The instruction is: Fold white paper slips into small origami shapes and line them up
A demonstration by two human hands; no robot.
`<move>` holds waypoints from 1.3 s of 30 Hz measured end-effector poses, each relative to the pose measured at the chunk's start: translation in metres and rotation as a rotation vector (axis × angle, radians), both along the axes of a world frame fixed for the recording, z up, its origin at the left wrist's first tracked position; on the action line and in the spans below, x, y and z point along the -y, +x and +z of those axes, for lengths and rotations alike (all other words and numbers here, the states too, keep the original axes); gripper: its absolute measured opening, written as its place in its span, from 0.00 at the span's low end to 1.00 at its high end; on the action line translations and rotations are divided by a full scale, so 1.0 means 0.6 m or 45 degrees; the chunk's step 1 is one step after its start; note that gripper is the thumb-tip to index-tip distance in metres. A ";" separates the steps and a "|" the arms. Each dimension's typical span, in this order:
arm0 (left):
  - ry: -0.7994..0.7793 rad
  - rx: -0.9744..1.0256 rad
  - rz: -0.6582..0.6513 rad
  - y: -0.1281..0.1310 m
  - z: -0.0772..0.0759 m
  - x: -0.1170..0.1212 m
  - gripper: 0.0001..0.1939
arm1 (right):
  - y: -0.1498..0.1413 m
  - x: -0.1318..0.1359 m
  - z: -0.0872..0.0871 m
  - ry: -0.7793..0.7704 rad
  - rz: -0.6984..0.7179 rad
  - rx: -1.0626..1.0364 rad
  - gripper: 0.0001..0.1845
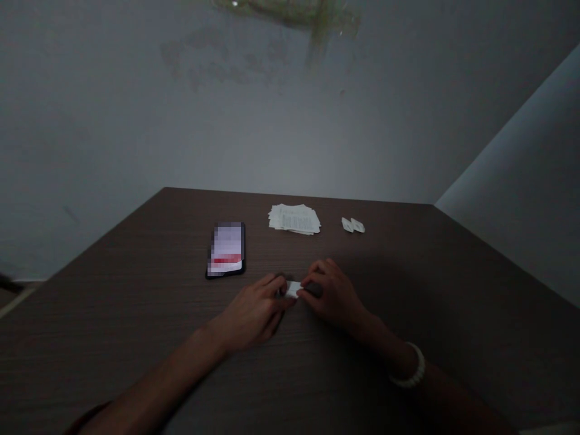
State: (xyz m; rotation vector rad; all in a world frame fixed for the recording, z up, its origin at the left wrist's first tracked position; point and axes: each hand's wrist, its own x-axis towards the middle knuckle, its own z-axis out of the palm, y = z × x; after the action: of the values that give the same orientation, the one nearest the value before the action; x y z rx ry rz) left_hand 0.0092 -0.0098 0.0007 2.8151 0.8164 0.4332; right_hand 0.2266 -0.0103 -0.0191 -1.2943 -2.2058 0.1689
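A small white piece of paper [293, 289] lies between my two hands, low over the brown table. My left hand [258, 308] has its fingers closed on the paper's left end. At the right end, the thumb and fingertips of my right hand [333, 296] pinch it. Fingers cover both ends, so its full shape is hidden. Beyond my hands sits a loose stack of printed paper slips [294, 219]. To its right are two small folded white papers [353, 225], side by side.
A phone [226, 249] with a lit, blurred screen lies on the table [136, 290], left of the slips. Behind the table's far edge rises a grey wall [254, 133] with stains. A white bracelet [413, 367] circles my right wrist.
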 end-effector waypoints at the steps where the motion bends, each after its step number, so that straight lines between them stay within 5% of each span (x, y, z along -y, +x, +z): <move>1: -0.007 -0.015 0.009 0.000 0.001 0.001 0.18 | 0.004 0.000 0.000 0.025 0.042 0.011 0.02; 10: 0.027 0.027 -0.002 -0.001 -0.004 0.001 0.17 | 0.025 0.014 0.016 0.022 0.369 0.184 0.12; 39: -0.031 -0.061 -0.015 0.000 0.001 0.003 0.19 | 0.024 0.014 0.014 0.030 0.301 0.187 0.07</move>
State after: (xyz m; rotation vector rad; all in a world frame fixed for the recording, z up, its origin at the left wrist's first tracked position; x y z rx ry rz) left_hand 0.0091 -0.0115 0.0011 2.8166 0.8088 0.3529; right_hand 0.2408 -0.0190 -0.0104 -1.0604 -2.4765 0.1409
